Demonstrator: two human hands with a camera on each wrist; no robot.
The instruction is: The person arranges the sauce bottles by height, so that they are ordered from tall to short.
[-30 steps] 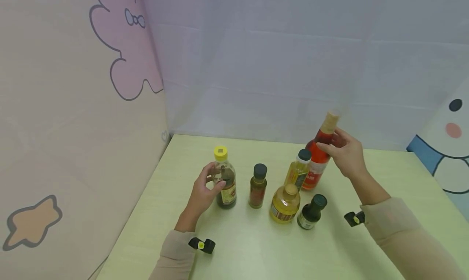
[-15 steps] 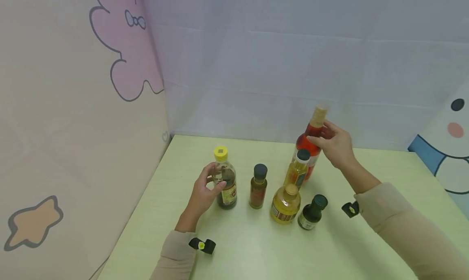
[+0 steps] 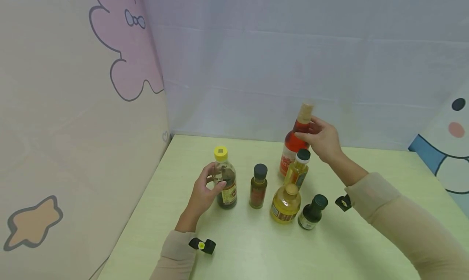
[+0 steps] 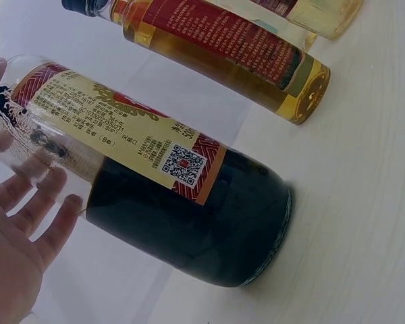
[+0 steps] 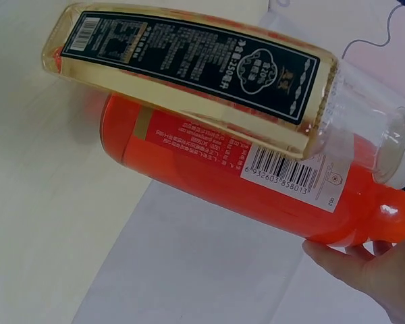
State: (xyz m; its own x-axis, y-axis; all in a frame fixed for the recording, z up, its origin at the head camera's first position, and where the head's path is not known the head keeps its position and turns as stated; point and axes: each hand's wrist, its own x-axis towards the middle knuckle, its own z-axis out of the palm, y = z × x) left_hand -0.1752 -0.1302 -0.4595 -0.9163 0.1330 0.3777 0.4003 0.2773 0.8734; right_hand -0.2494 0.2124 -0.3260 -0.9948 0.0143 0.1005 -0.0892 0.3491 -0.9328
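Currently in the right hand [image 3: 324, 141]: the red bottle [image 3: 294, 143], gripped between thumb and fingers just under its pale-wrapped neck, with the thumb on the near side and the fingers behind.
Red bottle's place: by the worktop's [image 3: 242, 255] far edge, right of that edge's middle, directly behind the tall oil bottle [image 3: 296, 176]; whether its base touches the worktop I cannot tell.
Red bottle's lean: nearly parallel with the tall oil bottle, cork-coloured top up.
Right arm: stretched from the near right side toward the far edge, its sleeve [image 3: 399, 215] pulled back from the wrist, hand higher than the tall oil bottle's cap.
In the left hand [image 3: 201, 192]: the yellow-capped bottle [image 3: 228, 194] of dark liquid, held round its clear upper part, thumb in front, fingertips visible through the glass in the left wrist view.
Yellow-capped bottle's place: upright, nearest the worktop's left edge, to the right of the left palm.
Left arm: angled up from the near side, close to the left edge.
Between the hands: black-capped bottle [image 3: 258, 190], then round yellow bottle [image 3: 285, 208] in front of the tall oil bottle.
Nearer the right edge: small dark bottle [image 3: 310, 215], just beside the round one.
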